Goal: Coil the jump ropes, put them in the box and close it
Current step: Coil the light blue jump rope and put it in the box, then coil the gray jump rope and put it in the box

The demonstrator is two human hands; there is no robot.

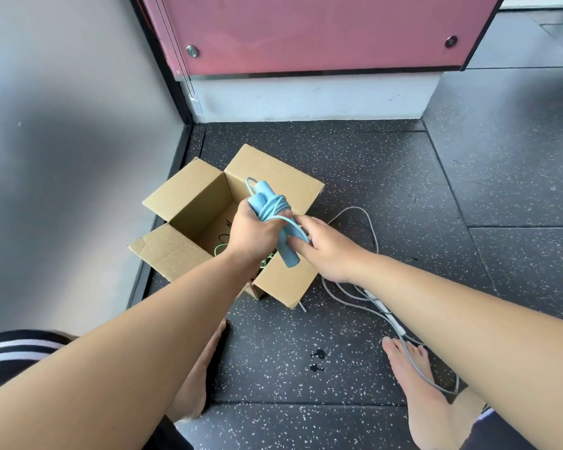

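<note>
Lying inside the open brown cardboard box (182,203): a green rope (220,248). Above, the left hand (254,235) clamps a coiled light-blue jump rope (268,206); the right hand (325,248) pinches its cord.

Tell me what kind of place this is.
Likely a gym or fitness studio: speckled black rubber floor tiles, a blue jump rope held over a cardboard box, and a grey rope loose on the floor.
</note>
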